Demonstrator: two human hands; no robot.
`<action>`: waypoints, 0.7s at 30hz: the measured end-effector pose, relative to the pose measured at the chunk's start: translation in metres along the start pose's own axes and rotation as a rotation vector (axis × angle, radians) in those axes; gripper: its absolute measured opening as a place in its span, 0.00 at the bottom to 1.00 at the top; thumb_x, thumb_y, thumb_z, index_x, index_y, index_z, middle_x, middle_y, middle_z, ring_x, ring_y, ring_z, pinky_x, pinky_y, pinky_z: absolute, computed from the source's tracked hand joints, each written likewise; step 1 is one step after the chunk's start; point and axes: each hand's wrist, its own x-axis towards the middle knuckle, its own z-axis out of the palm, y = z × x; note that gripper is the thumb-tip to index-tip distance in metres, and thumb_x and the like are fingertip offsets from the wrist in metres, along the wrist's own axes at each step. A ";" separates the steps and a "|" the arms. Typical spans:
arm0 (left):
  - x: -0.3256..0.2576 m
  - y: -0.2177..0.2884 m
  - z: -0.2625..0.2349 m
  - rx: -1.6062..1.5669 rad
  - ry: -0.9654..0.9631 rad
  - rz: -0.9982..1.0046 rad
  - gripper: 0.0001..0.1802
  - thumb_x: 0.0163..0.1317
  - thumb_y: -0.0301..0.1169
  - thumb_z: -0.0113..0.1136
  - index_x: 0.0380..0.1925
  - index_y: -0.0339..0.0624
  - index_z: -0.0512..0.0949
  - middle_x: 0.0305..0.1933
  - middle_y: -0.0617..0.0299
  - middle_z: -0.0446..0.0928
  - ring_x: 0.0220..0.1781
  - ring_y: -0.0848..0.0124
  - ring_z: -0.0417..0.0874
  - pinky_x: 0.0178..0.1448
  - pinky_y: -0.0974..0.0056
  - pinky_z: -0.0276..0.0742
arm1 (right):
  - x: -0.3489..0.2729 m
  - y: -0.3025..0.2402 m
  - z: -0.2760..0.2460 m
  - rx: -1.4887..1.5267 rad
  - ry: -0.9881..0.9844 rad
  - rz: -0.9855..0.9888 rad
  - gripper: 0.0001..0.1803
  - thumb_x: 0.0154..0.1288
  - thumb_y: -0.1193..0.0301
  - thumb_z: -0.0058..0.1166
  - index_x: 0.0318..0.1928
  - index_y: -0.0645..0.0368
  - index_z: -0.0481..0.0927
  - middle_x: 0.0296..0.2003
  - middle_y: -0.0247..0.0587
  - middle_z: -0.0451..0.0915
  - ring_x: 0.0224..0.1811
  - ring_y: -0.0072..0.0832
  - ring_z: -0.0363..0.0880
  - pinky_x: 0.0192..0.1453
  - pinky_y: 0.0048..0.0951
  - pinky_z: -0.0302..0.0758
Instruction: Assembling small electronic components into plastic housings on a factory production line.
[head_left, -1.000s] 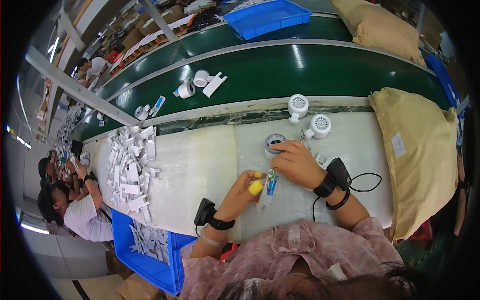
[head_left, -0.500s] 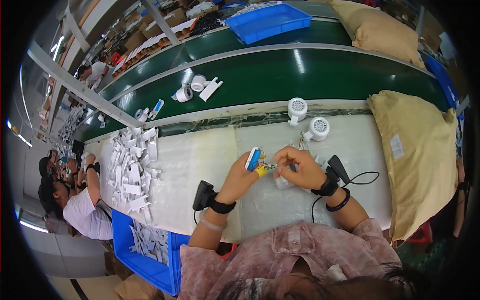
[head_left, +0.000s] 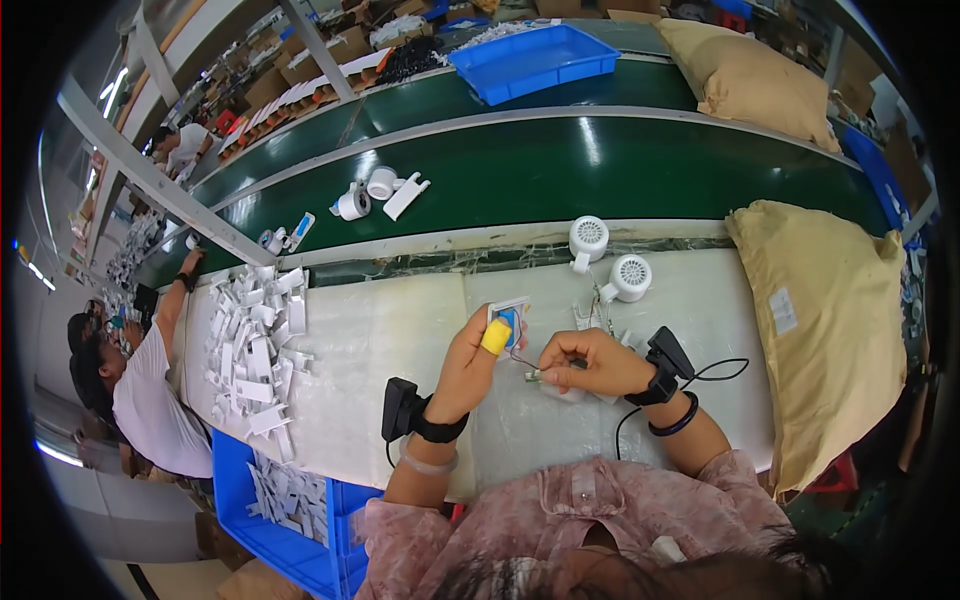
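My left hand (head_left: pixel 472 362), a yellow cot on one finger, holds up a small blue and white flat part (head_left: pixel 510 320) above the white bench (head_left: pixel 380 350). Thin wires run from that part to a tiny connector (head_left: pixel 533 376) pinched in my right hand (head_left: pixel 585 362). Both wrists wear black devices on straps. Two white round fan-like units (head_left: pixel 608 260) stand just beyond my right hand, and a small white piece lies under it.
A heap of white plastic pieces (head_left: pixel 255 335) covers the bench's left part, above a blue bin (head_left: pixel 280 510) with more. A green conveyor (head_left: pixel 560 165) carries white parts. Tan sacks (head_left: pixel 825 330) lie at right. Another person (head_left: pixel 140 385) works at left.
My left hand has lifted the blue and white part off the bench and turned it upright. My right hand has moved from the round part on the bench to the wire end.
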 end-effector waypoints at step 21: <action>-0.008 -0.024 -0.007 -0.547 -0.495 -0.671 0.40 0.70 0.64 0.32 0.63 0.40 0.66 0.43 0.49 0.81 0.29 0.59 0.86 0.22 0.63 0.83 | 0.002 -0.006 0.000 -0.672 0.279 -0.460 0.06 0.59 0.72 0.63 0.37 0.54 0.81 0.28 0.33 0.77 0.34 0.33 0.74 0.46 0.33 0.66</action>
